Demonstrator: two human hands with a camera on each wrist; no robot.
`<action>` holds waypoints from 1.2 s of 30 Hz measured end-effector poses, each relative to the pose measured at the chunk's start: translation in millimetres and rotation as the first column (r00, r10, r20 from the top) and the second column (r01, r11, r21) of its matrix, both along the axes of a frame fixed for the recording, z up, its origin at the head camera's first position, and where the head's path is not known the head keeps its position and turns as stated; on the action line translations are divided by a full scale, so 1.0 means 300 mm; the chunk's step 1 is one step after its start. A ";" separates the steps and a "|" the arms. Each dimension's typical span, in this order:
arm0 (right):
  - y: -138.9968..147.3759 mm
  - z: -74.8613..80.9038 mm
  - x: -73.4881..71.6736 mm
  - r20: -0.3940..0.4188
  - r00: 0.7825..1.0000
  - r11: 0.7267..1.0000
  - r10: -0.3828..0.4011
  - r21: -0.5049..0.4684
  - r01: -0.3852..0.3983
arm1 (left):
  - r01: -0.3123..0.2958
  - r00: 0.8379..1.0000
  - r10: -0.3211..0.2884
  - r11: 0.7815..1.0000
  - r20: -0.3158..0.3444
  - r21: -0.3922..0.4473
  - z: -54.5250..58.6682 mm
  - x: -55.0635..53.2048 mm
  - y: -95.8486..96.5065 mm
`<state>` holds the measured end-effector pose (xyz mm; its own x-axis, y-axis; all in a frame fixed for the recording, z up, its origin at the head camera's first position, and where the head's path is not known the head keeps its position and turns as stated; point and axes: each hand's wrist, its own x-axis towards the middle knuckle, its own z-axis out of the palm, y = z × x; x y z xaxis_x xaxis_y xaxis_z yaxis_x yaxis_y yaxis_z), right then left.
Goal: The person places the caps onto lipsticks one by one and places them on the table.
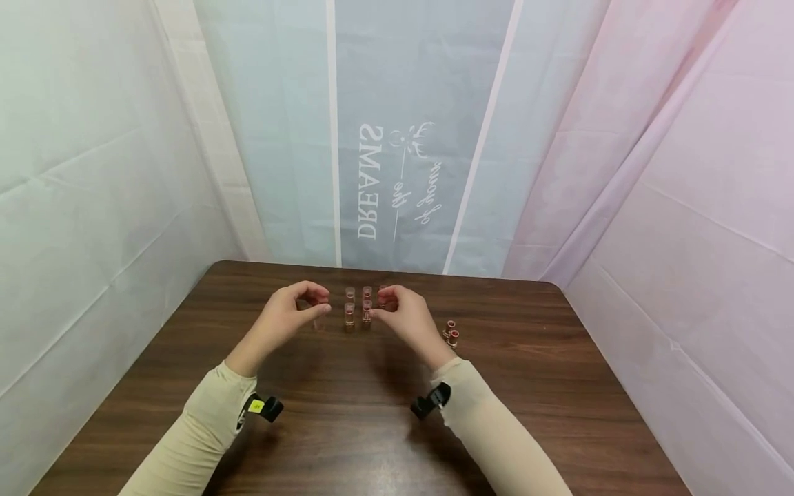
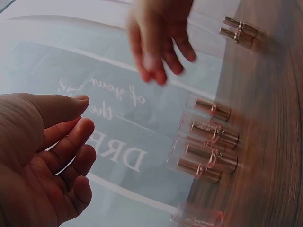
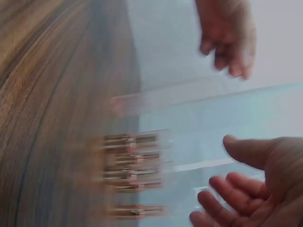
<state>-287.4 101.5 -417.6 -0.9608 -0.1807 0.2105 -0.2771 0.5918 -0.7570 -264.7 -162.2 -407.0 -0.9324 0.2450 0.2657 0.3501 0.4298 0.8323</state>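
Several gold lipstick tubes with clear caps stand upright in a cluster on the dark wood table. Left of them my left hand hovers beside a clear lipstick cap, its thumb and fingers bent with a gap between them and nothing held. Above the cluster's right side is my right hand; seen in the right wrist view, its fingers are spread and grip nothing. It overlaps part of the cluster in the head view. The right wrist view is blurred.
Two capless lipstick tubes with red tops stand apart to the right. Fabric curtains, the middle one with mirrored lettering, hang behind the table and along both sides. A black camera band sits on each wrist.
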 end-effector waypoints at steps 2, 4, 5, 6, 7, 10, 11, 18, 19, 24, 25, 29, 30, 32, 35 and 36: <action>0.023 0.020 0.037 -0.024 0.999 0.996 0.043 -0.072 -0.045 | 0.005 1.000 -0.005 1.000 0.005 0.007 0.004 0.008 0.006; 0.044 0.033 0.076 -0.038 0.996 0.990 0.076 -0.119 -0.080 | 0.005 1.000 -0.005 1.000 0.004 0.005 0.009 0.017 0.012; 0.052 0.036 0.095 -0.044 0.995 0.987 0.085 -0.132 -0.090 | 0.003 1.000 -0.003 1.000 -0.002 -0.001 0.013 0.022 0.016; 0.059 0.038 0.111 -0.056 0.995 0.985 0.086 -0.142 -0.094 | 0.003 1.000 -0.003 1.000 -0.011 -0.004 0.016 0.026 0.019; 0.065 0.040 0.127 -0.066 0.994 0.984 0.088 -0.150 -0.097 | 0.002 1.000 -0.002 1.000 -0.020 -0.011 0.021 0.030 0.022; 0.082 0.038 0.163 -0.083 0.993 0.980 0.089 -0.169 -0.102 | -0.006 0.999 0.004 0.999 -0.041 -0.033 0.033 0.041 0.032; 0.087 0.034 0.170 -0.088 0.992 0.979 0.090 -0.176 -0.105 | -0.006 0.999 0.004 0.999 -0.046 -0.037 0.036 0.044 0.035; 0.117 0.010 0.185 -0.098 0.990 0.969 0.104 -0.216 -0.123 | -0.003 0.999 0.001 0.999 -0.053 -0.032 0.042 0.052 0.044; 0.120 0.011 0.185 -0.097 0.990 0.968 0.106 -0.216 -0.125 | -0.005 0.999 0.004 1.000 -0.052 -0.030 0.042 0.053 0.045; 0.137 0.020 0.179 -0.098 0.990 0.971 0.100 -0.206 -0.119 | -0.023 0.998 0.022 1.000 -0.060 -0.018 0.035 0.044 0.043; 0.142 0.023 0.176 -0.102 0.990 0.973 0.094 -0.201 -0.114 | -0.036 0.997 0.034 0.999 -0.070 -0.025 0.029 0.038 0.040; 0.169 0.036 0.163 -0.129 0.989 0.976 0.075 -0.192 -0.099 | -0.122 0.989 0.115 0.989 -0.097 -0.079 -0.015 -0.002 0.018; 0.178 0.040 0.159 -0.136 0.988 0.976 0.072 -0.193 -0.098 | -0.149 0.985 0.140 0.984 -0.095 -0.096 -0.030 -0.015 0.010; 0.198 0.049 0.151 -0.146 0.987 0.976 0.068 -0.197 -0.097 | -0.188 0.981 0.180 0.975 -0.074 -0.121 -0.063 -0.037 -0.006; 0.232 0.064 0.139 -0.161 0.985 0.975 0.063 -0.202 -0.095 | -0.214 0.977 0.212 0.966 -0.027 -0.146 -0.115 -0.065 -0.030; 0.244 0.069 0.134 -0.168 0.984 0.976 0.058 -0.200 -0.092 | -0.217 0.976 0.217 0.965 -0.013 -0.150 -0.131 -0.071 -0.037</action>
<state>-247.1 174.7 -396.9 -0.8970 -0.1874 0.4003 -0.4419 0.4007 -0.8026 -286.0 -173.3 -446.3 -0.9684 0.0735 0.2382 0.2320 0.6149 0.7537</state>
